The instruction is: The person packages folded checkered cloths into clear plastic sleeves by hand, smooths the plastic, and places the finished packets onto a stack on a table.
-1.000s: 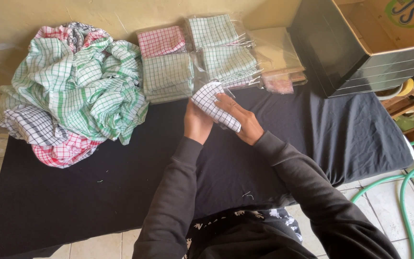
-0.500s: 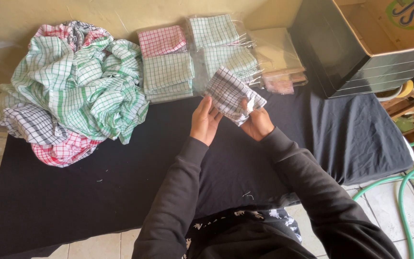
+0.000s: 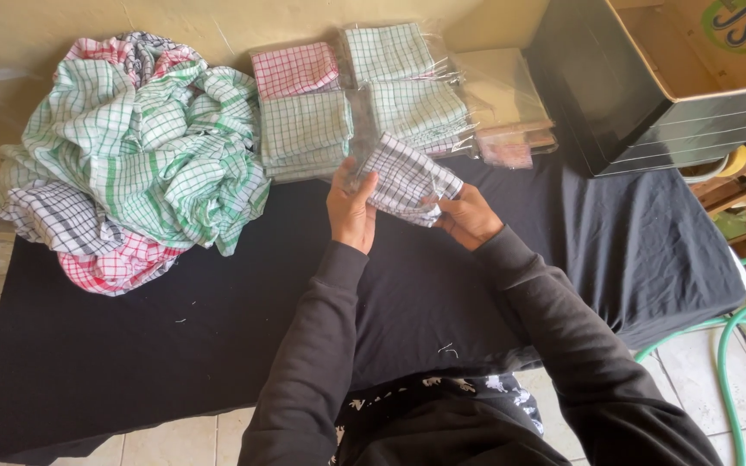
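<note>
- a small folded cloth of white fabric with a dark checked pattern [image 3: 407,177] is held up above the table, near its far edge, between both hands.
- the left hand [image 3: 352,207] holds the cloth's left end, its grip pinching the fabric with the thumb on the near face and the fingers behind it.
- the right hand [image 3: 468,216] holds the lower right end of the same cloth, its grip pressed onto the fabric from beneath, fingers curled around the edge.
- both arms wear dark long sleeves [image 3: 321,362] that reach in from the bottom of the view.
- the table is covered with a black cloth [image 3: 174,345] that hangs over its edges.
- just behind the hands lie stacks of folded checked cloths in clear plastic wrap [image 3: 390,86], green, red and pale ones side by side against the wall.
- to the left sits a loose heap of crumpled checked cloths [image 3: 131,155], mostly green and white, with red and dark checked pieces at its lower edge.
- at the far right stands a black box with an open cardboard top [image 3: 658,86].
- a green hose [image 3: 727,345] curls on the tiled floor to the right of the table.
</note>
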